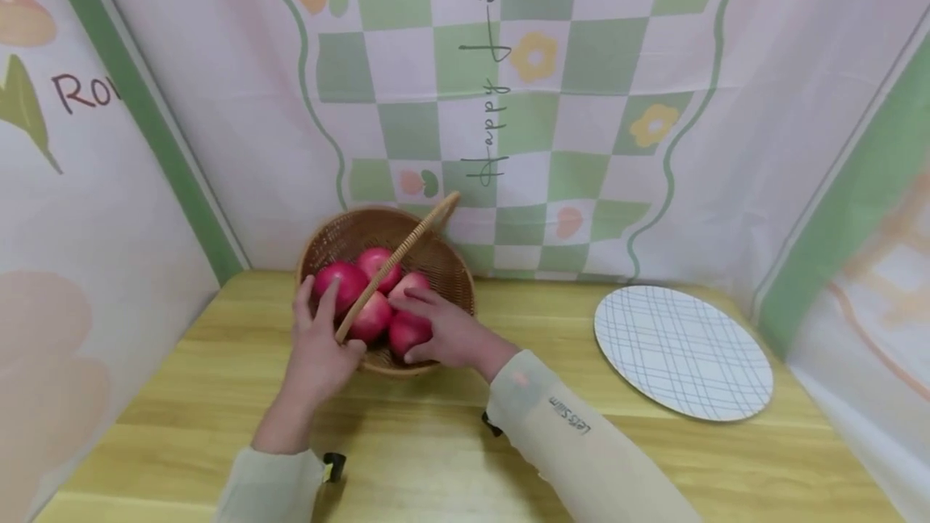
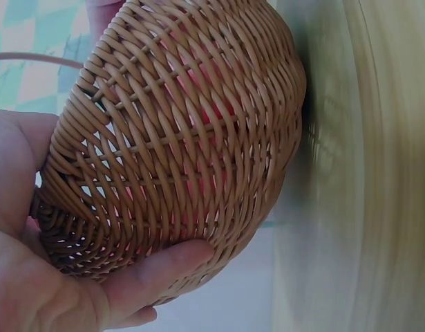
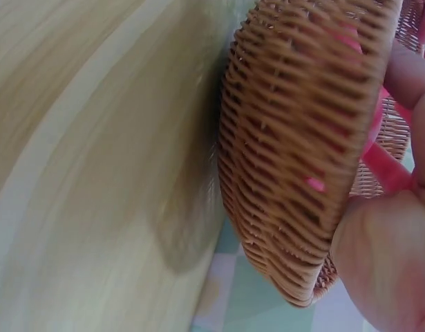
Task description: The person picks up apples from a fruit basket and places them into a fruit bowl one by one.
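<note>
A brown wicker basket (image 1: 454, 265) with an arched handle (image 1: 400, 253) stands at the back of the table, holding several red apples (image 1: 341, 284). At the basket's front left, my left hand (image 1: 320, 353) grips the rim. In the left wrist view one finger (image 2: 164, 270) of that hand lies along the woven outer wall. My right hand (image 1: 454, 332) reaches over the front right rim and holds a red apple (image 1: 407, 332) between thumb and fingers, still inside the basket. The right wrist view shows the hand (image 3: 385, 256) bent over the rim, with the apple largely hidden.
To the right on the wooden table (image 1: 436, 442) lies a white oval plate (image 1: 683, 353) with a grid of thin lines. A green and white checked cloth (image 1: 501, 119) hangs directly behind the basket. More printed cloth (image 1: 109, 224) stands along the left side.
</note>
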Demonstrator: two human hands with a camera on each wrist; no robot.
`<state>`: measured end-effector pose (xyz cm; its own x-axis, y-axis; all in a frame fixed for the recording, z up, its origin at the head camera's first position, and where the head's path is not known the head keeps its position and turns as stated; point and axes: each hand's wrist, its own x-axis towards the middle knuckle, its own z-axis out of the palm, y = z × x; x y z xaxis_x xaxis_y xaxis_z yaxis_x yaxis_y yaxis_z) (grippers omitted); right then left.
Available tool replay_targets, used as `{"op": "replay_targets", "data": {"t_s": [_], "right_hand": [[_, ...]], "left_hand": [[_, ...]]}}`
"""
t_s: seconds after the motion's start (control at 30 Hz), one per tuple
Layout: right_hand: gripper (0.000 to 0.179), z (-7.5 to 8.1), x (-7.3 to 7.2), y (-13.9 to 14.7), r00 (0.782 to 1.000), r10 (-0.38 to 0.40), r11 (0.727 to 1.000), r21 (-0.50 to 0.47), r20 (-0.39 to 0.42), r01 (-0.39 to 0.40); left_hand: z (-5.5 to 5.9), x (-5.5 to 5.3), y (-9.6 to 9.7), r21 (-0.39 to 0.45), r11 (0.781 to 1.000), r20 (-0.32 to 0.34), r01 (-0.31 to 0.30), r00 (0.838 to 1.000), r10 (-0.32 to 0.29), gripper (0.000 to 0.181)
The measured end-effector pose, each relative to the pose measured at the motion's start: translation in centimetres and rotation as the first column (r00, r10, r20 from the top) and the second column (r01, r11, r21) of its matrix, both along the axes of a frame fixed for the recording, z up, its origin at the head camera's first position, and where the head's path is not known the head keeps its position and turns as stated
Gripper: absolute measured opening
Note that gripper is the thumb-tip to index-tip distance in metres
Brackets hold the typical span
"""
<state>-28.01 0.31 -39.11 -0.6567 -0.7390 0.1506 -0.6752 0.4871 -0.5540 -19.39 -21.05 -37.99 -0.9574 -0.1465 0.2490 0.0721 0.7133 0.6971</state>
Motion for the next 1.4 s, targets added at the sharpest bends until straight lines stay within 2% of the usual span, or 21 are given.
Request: {"op": "replay_targets", "data": {"t_s": [0.27, 0.4, 0.63, 0.73, 0.97, 1.13, 1.3, 1.4], "right_hand": [[0.079, 0.4, 1.0, 2.4, 1.0, 0.013, 0.997, 0.069, 0.011, -0.014], [0.078, 0.4, 1.9, 3.7, 0.999, -0.014, 0.994, 0.11, 0.036, 0.01], [0.079, 0.3, 3.8, 6.0, 0.995, -0.051, 0.994, 0.1, 0.083, 0.043], [0.077, 0.2, 4.3, 6.9, 0.995, -0.063, 0.994, 0.091, 0.074, 0.056], [0.073, 0.4, 4.7, 8.3, 0.995, -0.085, 0.991, 0.105, 0.057, 0.079], [0.066, 0.5, 5.1, 8.1, 0.998, -0.054, 0.992, 0.112, 0.012, 0.052], [0.062, 0.2, 5.1, 8.0, 0.998, -0.063, 0.986, 0.154, -0.031, 0.067], [0.063, 0.1, 5.0, 8.1, 0.997, -0.079, 0.984, 0.159, -0.02, 0.082]], "left_hand": [[0.1, 0.1, 1.7, 0.015, 0.999, -0.003, 0.052, 0.999, -0.052, 0.089], [-0.1, 0.4, 2.8, 0.025, 0.996, -0.007, 0.083, 0.997, -0.083, 0.089], [-0.6, 1.2, 4.6, 0.023, 0.993, -0.026, 0.117, 0.993, -0.117, 0.09], [-0.6, 1.2, 5.4, 0.033, 0.991, -0.027, 0.131, 0.991, -0.13, 0.093], [-0.3, 0.8, 6.5, 0.025, 0.989, -0.011, 0.149, 0.989, -0.149, 0.095], [-0.5, 1.1, 6.4, 0.024, 0.989, 0.003, 0.147, 0.989, -0.148, 0.095], [-0.5, 1.5, 6.7, 0.02, 0.991, -0.003, 0.135, 0.991, -0.135, 0.093], [-0.2, 1.5, 7.0, 0.009, 0.992, 0.01, 0.127, 0.992, -0.127, 0.093]]}}
